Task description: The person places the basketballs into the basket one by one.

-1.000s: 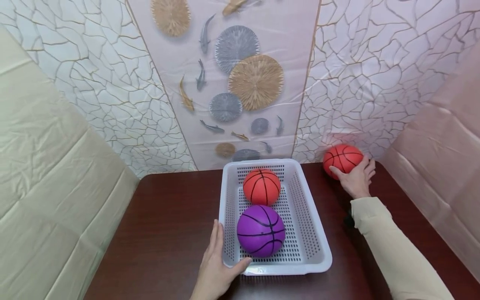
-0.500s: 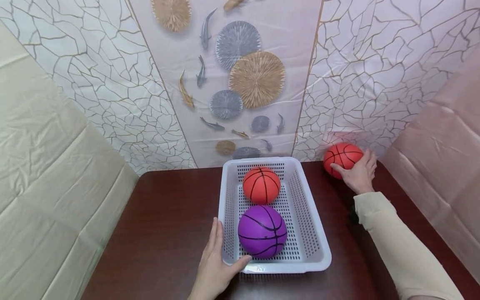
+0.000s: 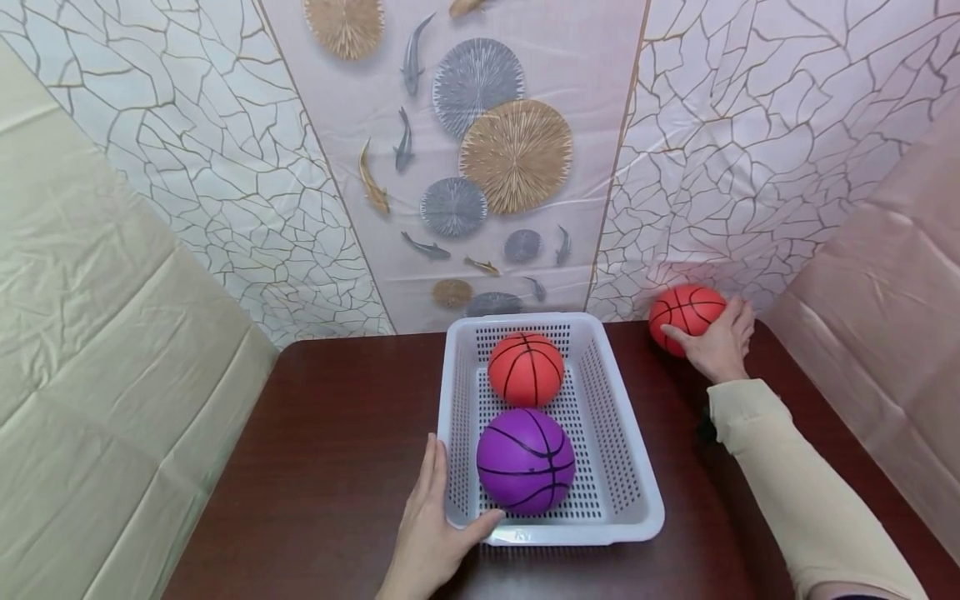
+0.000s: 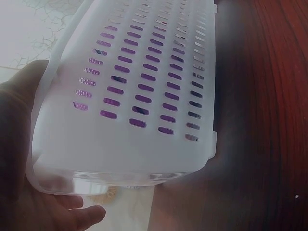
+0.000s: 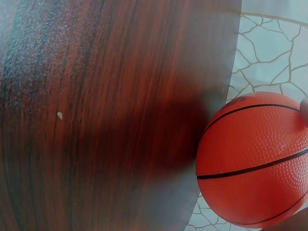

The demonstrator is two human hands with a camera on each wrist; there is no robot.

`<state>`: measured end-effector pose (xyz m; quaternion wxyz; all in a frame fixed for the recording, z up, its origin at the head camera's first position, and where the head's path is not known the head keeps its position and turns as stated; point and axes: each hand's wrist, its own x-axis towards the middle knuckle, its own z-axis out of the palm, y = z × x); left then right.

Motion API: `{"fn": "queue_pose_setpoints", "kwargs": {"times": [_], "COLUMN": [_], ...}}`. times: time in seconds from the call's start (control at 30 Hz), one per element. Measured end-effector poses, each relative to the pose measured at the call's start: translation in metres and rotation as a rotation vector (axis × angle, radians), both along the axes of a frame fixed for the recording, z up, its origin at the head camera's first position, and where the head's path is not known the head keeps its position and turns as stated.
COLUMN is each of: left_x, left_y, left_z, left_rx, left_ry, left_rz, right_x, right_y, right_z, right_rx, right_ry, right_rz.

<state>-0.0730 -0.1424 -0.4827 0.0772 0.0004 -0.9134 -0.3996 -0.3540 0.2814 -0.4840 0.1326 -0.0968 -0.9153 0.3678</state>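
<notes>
A white plastic basket [image 3: 645, 487] with slotted walls stands on the table. In it lie an orange-red toy basketball [image 3: 526, 371] at the back and a larger purple toy basketball [image 3: 525, 461] in front. My left hand [image 3: 431, 525] rests at the basket's near left corner, fingers straight along the side and thumb over the front rim; the left wrist view shows the slotted wall with purple behind it. At the table's back right, my right hand [image 3: 718, 343] grips a red toy basketball [image 5: 252, 163] between thumb and fingers. Part of that ball is hidden by the hand.
The dark red-brown wooden table [image 3: 337, 433] extends on both sides of the basket. A patterned cloth backdrop [image 3: 517, 158] rises behind it. Padded beige panels [image 3: 97, 350] enclose the left and right sides.
Over the last second the head view has shifted slightly. My right hand has settled a little around the red ball, which stays at the back right. The left hand keeps its place at the basket.
</notes>
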Motion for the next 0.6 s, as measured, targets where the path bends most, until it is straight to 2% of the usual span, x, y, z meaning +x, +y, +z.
{"fn": "queue_pose_setpoints", "kwargs": {"times": [0.6], "left_x": [-0.0005], "left_y": [0.0000], "left_z": [0.0001], "left_rx": [0.007], "left_ry": [-0.017], "left_rz": [-0.001], "right_x": [-0.0020], "right_y": [0.0050], "right_z": [-0.0004], "right_rx": [0.011], "right_ry": [-0.040], "right_rz": [0.040]}}
